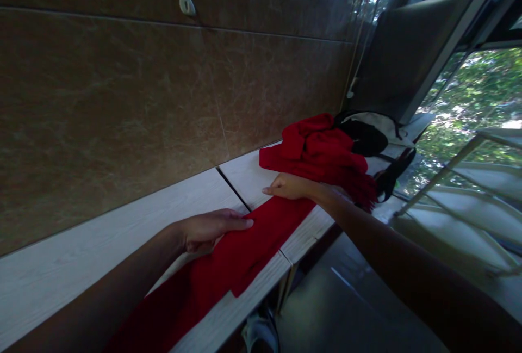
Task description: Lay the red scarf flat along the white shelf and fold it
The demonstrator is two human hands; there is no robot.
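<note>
Left arm is coming in from 7 o'clock, forearm running up along the counter [122, 217], w/ the left hand [212, 228] lying palm-down on the red cloth [244, 249]. Its fingers [238, 222] are stretched out straight and close together, pressing flat rather than gripping, tips pointing toward 3 o'clock. Right arm is reaching in from 4 o'clock, nearly straight, and the right hand [291, 185] is resting on the cloth's far stretch. Its fingers [272, 190] are extended and only slightly bent, pointing toward 9 o'clock, not closed around anything. The cloth is lying as a long band on the counter near its front edge, running from 7 o'clock up under both hands. One corner is hanging over the edge btwn the arms. Its far end is meeting a bunched red pile [322, 149] at approx 2 o'clock of the right hand. Behind that a black-and-white bag [373, 130] is sitting, partly hidden by the pile. Right thumb is out of sight, left thumb mostly tucked under the palm. The cloth's near end is cut off by the frame, and the dim space under the counter is too dark to read.
</note>
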